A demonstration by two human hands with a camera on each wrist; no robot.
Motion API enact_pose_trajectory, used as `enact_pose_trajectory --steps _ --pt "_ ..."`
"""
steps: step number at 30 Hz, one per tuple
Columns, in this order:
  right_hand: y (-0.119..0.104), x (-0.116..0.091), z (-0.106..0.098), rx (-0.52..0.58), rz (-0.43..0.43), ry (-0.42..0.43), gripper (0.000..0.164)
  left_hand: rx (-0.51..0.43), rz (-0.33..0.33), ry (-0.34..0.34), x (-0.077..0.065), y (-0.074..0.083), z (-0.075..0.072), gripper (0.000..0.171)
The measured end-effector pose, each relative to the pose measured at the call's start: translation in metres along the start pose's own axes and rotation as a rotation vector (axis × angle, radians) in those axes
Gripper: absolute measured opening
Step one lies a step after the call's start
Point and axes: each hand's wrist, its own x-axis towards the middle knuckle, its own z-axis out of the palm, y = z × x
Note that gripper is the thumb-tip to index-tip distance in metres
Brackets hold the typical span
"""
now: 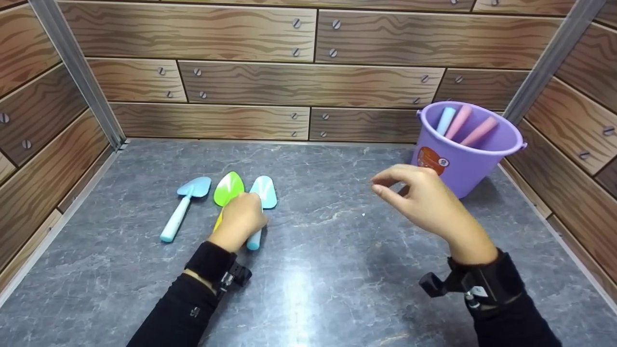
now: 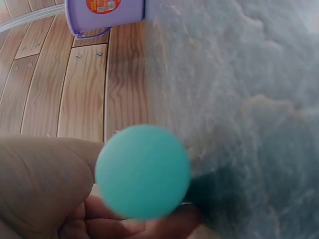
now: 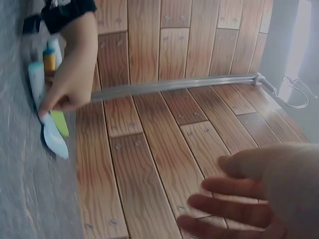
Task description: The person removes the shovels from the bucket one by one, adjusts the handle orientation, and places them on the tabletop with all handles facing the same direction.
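My left hand (image 1: 242,215) pinches the handle of a light-blue toy shovel with a rounded blade (image 1: 264,193), which lies on the grey tabletop. The butt of its handle (image 2: 143,172) fills the middle of the left wrist view. Just left of it lies a toy shovel with a green blade (image 1: 229,188) and yellow handle, partly hidden under that hand. Farther left rests another blue toy shovel (image 1: 177,218). Above the table at the right, my right hand (image 1: 422,200) holds nothing, its fingers loosely bent, in front of a purple bucket (image 1: 475,166).
Inside the bucket stand a light-blue handle (image 1: 446,120) and two pink handles (image 1: 459,121). Wood-patterned walls (image 1: 250,82) enclose the grey table (image 1: 328,270) at the back and both sides.
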Motion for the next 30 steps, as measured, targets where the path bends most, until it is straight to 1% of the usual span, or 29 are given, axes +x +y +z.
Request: enact_pose_trajectory --steps 3,5,7,8,10,14,17,19,21,27,29,30 --pt "0.005 0.0 -0.004 -0.098 0.011 0.011 0.016 -0.007 0.008 0.028 0.003 -0.002 0.003 0.016" --pt "0.008 0.0 -0.007 -0.125 0.029 0.018 0.017 -0.017 0.009 0.042 0.004 -0.003 0.004 0.013" --pt "0.012 0.0 -0.009 -0.152 0.066 0.0 0.02 -0.028 0.012 0.048 0.005 -0.004 0.004 0.01" --pt "0.014 0.0 -0.009 -0.171 0.09 -0.021 0.023 -0.033 0.01 0.048 0.005 -0.004 0.004 0.01" --pt "0.02 0.001 -0.009 -0.212 0.14 -0.09 0.032 -0.04 0.004 0.04 0.005 -0.005 0.003 0.013" --pt "0.035 0.002 -0.006 -0.299 0.222 -0.285 0.051 -0.039 -0.008 -0.002 0.002 -0.005 0.0 0.023" --pt "0.044 0.001 -0.005 -0.328 0.264 -0.397 0.058 -0.048 -0.004 -0.025 -0.002 -0.002 -0.004 0.027" --pt "0.048 0.0 -0.006 -0.331 0.284 -0.438 0.06 -0.064 0.0 -0.031 -0.007 0.001 -0.007 0.028" --pt "0.05 0.0 -0.007 -0.325 0.292 -0.46 0.061 -0.075 -0.002 -0.027 -0.011 0.005 -0.012 0.028" --pt "0.05 0.0 -0.011 -0.315 0.31 -0.525 0.061 -0.095 -0.032 -0.03 -0.024 0.017 -0.027 0.023" --pt "0.05 0.0 -0.011 -0.312 0.316 -0.546 0.062 -0.09 -0.033 -0.026 -0.021 0.014 -0.023 0.023" --pt "0.05 0.0 -0.012 -0.31 0.318 -0.552 0.063 -0.086 -0.032 -0.035 -0.021 0.014 -0.024 0.022"
